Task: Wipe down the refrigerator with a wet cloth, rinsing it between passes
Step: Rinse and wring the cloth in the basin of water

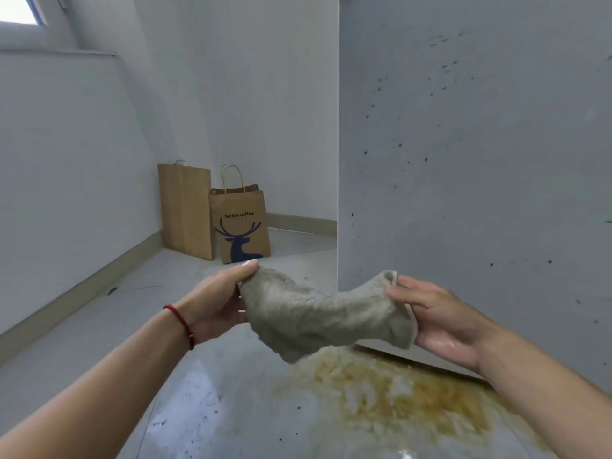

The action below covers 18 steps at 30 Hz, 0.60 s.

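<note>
A grey wet cloth (314, 313) hangs stretched between both hands at mid-frame. My left hand (218, 299) grips its left end, thumb over the top edge. My right hand (440, 319) holds its right end, fingers extended along the fabric, palm wet. The refrigerator (480, 160) stands right behind the cloth, a tall pale-grey side panel dotted with dark specks. The cloth's right end is just in front of the panel's lower left corner; I cannot tell if it touches.
A yellow-brown stain (397, 392) spreads on the glossy grey floor under the cloth and along the refrigerator's base. Two brown paper bags (241, 226) lean in the far corner against the white wall. A window (20, 8) sits top left.
</note>
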Each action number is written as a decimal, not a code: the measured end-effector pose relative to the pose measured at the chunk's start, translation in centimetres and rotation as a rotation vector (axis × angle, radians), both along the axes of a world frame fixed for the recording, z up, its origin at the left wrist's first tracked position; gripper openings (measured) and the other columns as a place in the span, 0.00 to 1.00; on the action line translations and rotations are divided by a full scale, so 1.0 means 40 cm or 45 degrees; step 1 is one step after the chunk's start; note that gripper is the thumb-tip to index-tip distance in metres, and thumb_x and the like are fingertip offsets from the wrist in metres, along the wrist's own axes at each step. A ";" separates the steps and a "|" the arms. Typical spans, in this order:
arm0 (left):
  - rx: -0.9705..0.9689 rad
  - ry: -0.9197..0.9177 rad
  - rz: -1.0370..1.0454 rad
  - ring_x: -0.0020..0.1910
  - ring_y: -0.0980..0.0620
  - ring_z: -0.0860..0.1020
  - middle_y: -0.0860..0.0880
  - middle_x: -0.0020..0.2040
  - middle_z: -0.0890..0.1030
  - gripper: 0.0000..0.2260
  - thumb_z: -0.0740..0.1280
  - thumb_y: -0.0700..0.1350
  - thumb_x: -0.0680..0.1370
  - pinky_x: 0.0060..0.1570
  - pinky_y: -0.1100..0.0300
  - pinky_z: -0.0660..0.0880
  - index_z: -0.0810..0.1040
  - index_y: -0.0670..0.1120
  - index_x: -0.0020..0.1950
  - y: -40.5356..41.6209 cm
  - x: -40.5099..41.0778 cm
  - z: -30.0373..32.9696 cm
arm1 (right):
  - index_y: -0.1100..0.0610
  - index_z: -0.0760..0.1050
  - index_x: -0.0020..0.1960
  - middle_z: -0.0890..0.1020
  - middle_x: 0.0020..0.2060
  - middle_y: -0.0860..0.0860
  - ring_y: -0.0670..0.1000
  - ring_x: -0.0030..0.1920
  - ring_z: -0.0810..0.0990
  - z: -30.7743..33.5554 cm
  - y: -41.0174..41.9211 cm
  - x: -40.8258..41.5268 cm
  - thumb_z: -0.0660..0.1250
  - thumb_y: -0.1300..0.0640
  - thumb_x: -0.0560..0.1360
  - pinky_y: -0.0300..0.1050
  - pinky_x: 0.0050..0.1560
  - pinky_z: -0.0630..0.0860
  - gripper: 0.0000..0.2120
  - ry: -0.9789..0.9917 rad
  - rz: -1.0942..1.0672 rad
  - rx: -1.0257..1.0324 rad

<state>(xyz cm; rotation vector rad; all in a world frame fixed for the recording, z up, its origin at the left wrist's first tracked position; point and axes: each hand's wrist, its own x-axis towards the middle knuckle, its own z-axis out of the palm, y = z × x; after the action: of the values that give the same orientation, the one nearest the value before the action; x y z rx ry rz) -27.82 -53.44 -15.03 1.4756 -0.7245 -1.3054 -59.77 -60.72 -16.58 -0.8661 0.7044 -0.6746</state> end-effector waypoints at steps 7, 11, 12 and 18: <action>-0.122 -0.234 -0.662 0.57 0.38 0.83 0.38 0.58 0.84 0.23 0.66 0.29 0.79 0.58 0.36 0.79 0.79 0.52 0.68 -0.062 -0.084 -0.012 | 0.78 0.76 0.62 0.82 0.59 0.71 0.61 0.49 0.88 -0.029 0.053 -0.210 0.66 0.74 0.71 0.52 0.47 0.85 0.20 0.241 -0.283 0.281; -0.702 -0.510 -0.591 0.53 0.44 0.85 0.42 0.52 0.87 0.15 0.65 0.29 0.80 0.53 0.48 0.83 0.83 0.42 0.62 -0.067 -0.122 0.014 | 0.62 0.85 0.54 0.86 0.52 0.62 0.52 0.46 0.88 0.023 0.081 -0.295 0.81 0.62 0.64 0.40 0.44 0.85 0.19 0.288 -0.549 -0.286; -0.838 -0.502 -0.498 0.53 0.46 0.85 0.43 0.52 0.87 0.14 0.65 0.30 0.79 0.52 0.52 0.83 0.84 0.41 0.60 -0.063 -0.122 0.017 | 0.60 0.86 0.51 0.87 0.51 0.59 0.51 0.47 0.87 0.046 0.095 -0.309 0.85 0.54 0.61 0.39 0.45 0.84 0.21 0.302 -0.572 -0.485; -0.913 -0.704 -0.193 0.46 0.49 0.86 0.49 0.47 0.88 0.15 0.69 0.30 0.77 0.44 0.60 0.82 0.87 0.49 0.52 -0.120 -0.134 -0.011 | 0.58 0.79 0.44 0.84 0.38 0.53 0.53 0.40 0.83 0.061 0.047 -0.300 0.63 0.69 0.82 0.42 0.43 0.84 0.12 0.770 -0.731 -1.041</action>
<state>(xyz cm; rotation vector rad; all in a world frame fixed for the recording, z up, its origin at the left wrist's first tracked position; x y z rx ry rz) -33.19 -58.23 -15.47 1.1803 -1.5048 -0.6036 -71.75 -58.83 -14.14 -1.6849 1.2777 -1.2792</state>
